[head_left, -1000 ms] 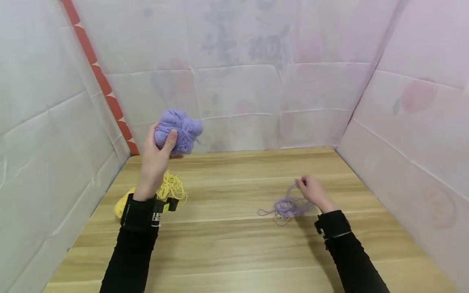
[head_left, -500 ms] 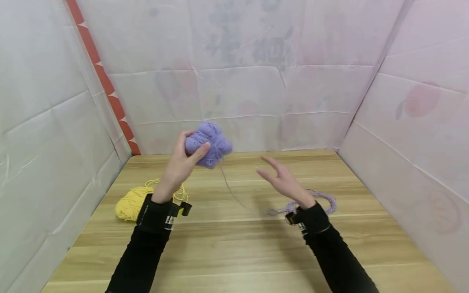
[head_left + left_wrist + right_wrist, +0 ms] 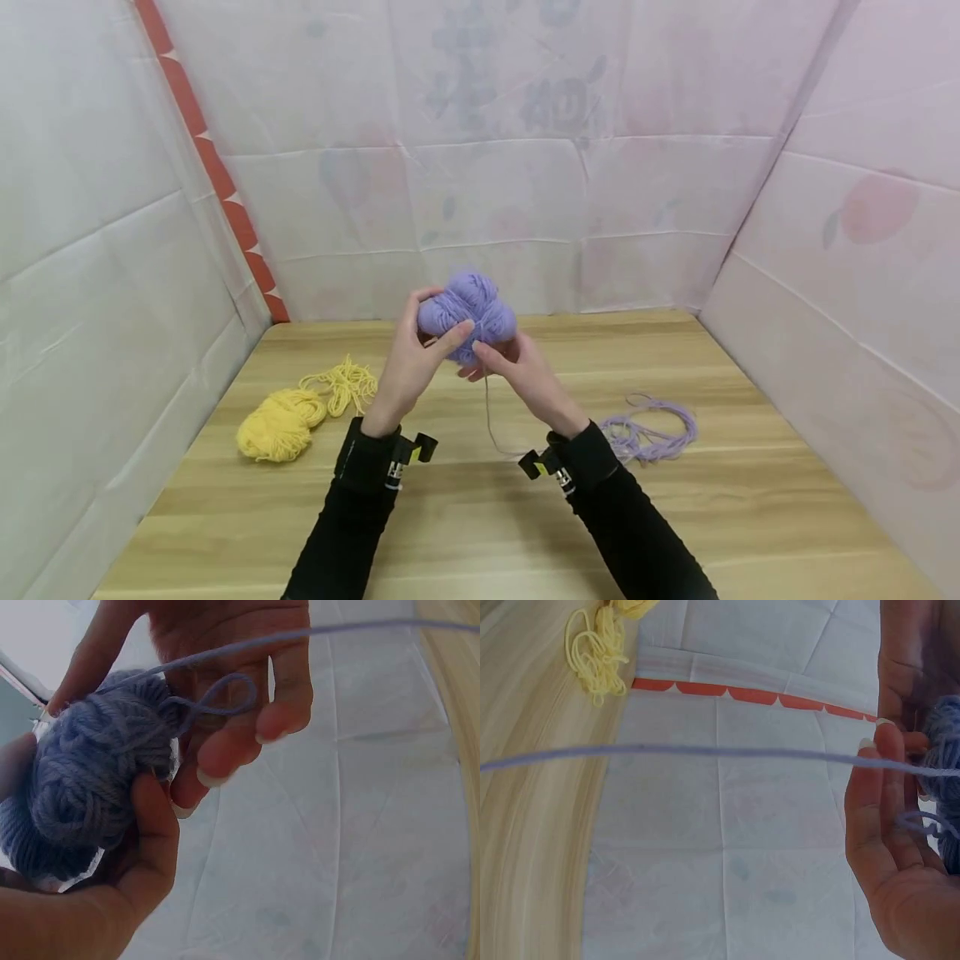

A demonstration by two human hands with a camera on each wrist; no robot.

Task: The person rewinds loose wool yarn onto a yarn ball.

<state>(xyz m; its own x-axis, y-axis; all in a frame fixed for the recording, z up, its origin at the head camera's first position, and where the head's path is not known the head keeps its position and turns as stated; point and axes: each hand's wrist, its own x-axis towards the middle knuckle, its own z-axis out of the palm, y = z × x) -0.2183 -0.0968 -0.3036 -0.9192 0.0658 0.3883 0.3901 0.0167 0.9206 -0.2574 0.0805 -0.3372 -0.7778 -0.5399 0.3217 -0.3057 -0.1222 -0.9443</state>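
The left hand (image 3: 407, 362) is gripping the purple ball (image 3: 469, 302), the right hand (image 3: 534, 375) loosely touching it; going gently should help.

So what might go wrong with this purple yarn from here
The strand hanging from the ball might snag on the right wrist camera, which it runs toward. The loose coils on the table could tangle if pulled. The small loop in front of the right hand may catch on it.
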